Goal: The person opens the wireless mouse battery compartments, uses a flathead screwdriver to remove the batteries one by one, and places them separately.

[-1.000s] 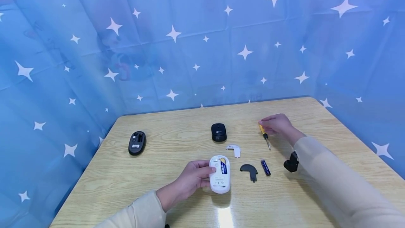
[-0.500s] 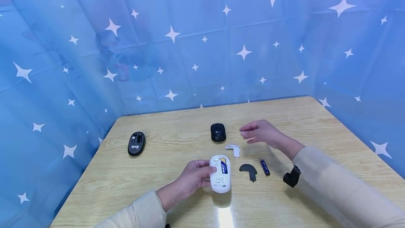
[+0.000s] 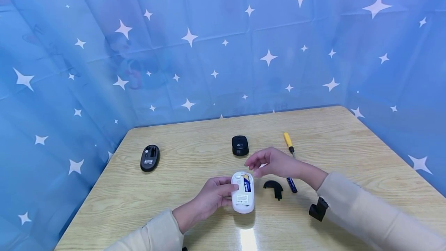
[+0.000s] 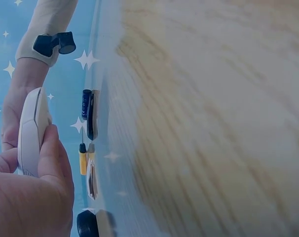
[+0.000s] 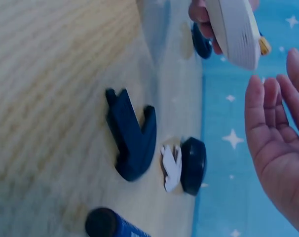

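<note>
Above the wood-grained table (image 3: pixel 188 154), a smooth, oval white mouse (image 3: pixel 242 205) is held belly-up, a blue-and-gold battery (image 3: pixel 247 184) in its bay. At its three o'clock lies a black plastic cover (image 3: pixel 274 185), curved, with a tab. Reaching from seven o'clock, the left hand (image 3: pixel 211 196) pinches its nine o'clock edge between thumb and fingers; the right hand (image 3: pixel 274 162), wrist toward four o'clock, hovers just off its one o'clock, fingers softly bent, thumb apart from them.

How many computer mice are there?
3. The white mouse is in the left hand, a plain black mouse sits behind it on the table, and an upside-down black mouse lies off to the left. None seems hidden.
</note>
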